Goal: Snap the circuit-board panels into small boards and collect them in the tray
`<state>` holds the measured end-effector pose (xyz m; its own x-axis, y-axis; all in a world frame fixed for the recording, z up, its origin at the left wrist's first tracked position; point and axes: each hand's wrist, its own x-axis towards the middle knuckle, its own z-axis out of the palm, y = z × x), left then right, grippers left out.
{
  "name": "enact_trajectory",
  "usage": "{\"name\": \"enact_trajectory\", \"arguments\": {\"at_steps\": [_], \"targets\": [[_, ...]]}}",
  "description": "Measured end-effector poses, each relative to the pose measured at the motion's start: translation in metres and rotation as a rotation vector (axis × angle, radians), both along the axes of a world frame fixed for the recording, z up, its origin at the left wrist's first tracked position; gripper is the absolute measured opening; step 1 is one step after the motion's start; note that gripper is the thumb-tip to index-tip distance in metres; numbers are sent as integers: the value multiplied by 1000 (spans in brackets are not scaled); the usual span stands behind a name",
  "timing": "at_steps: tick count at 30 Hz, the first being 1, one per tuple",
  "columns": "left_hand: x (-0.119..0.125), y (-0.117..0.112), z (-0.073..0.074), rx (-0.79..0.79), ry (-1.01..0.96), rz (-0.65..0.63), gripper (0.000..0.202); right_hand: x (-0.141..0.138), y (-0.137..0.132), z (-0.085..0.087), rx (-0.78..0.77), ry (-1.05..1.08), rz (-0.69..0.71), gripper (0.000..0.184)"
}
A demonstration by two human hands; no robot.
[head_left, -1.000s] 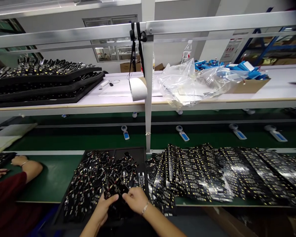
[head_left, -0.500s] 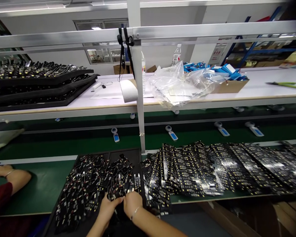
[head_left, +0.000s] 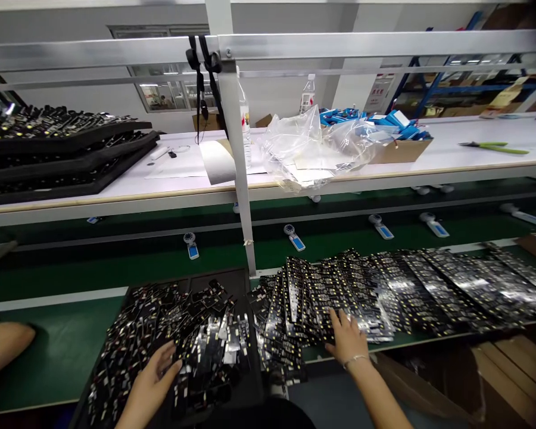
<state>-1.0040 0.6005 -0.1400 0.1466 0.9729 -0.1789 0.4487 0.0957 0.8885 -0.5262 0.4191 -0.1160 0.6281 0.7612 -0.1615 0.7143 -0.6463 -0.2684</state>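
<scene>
My left hand [head_left: 154, 378] hovers over a black tray [head_left: 226, 279] heaped with small black circuit boards [head_left: 138, 333]. Its fingers are apart and slightly curled, with nothing visible in them. Shinier boards with silvery parts [head_left: 218, 342] lie in the tray's right half, to the right of that hand. On the right, my right hand [head_left: 349, 341] reaches to the front edge of a long overlapping row of black circuit board panels [head_left: 339, 286] dotted with yellow-white spots. Its fingers are spread at the panels; whether they press on one I cannot tell.
Behind, a green conveyor belt [head_left: 268, 253] carries white handheld devices with blue panels [head_left: 295, 238]. A metal post [head_left: 242, 173] rises behind the tray. The upper shelf holds a plastic bag [head_left: 312, 149], stacked black trays [head_left: 62, 152] and green-handled pliers [head_left: 494, 146]. Another person's arm [head_left: 6, 342] is at left.
My hands were close together over the tray and are now apart. The right hand has moved right to the panels, the left slightly left. The view has turned a little right.
</scene>
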Motion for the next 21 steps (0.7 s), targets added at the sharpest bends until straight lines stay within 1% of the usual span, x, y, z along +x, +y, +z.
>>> {"name": "enact_trajectory", "arguments": {"at_steps": [3, 4, 5, 8, 9, 12, 14, 15, 17, 19, 21], "targets": [[6, -16, -11, -70, -70, -18, 71, 23, -14, -17, 31, 79, 92, 59], [10, -20, -13, -89, -92, -31, 70, 27, -16, -21, 59, 100, 116, 56], [15, -23, -13, -104, -113, -47, 69, 29, -17, -25, 90, 117, 131, 59], [31, -31, -11, -137, -147, -108, 66, 29, -13, -31, 186, 157, 134, 83], [37, -32, -8, -149, -154, -133, 65, 27, -11, -32, 214, 178, 123, 88], [55, -37, 6, -186, -210, -194, 62, 21, -3, -33, 316, 274, 69, 86], [65, -41, 20, -235, -264, -199, 62, 20, -1, -29, 407, 335, -16, 84], [69, -44, 28, -272, -281, -189, 63, 22, -1, -26, 454, 357, -89, 81], [77, -49, 41, -352, -296, -150, 66, 28, -1, -17, 544, 394, -290, 70], [82, -55, 49, -415, -309, -115, 66, 34, -2, -6, 649, 446, -508, 57], [89, -61, 54, -429, -340, -142, 63, 32, 1, 8, 790, 550, -655, 53]]}}
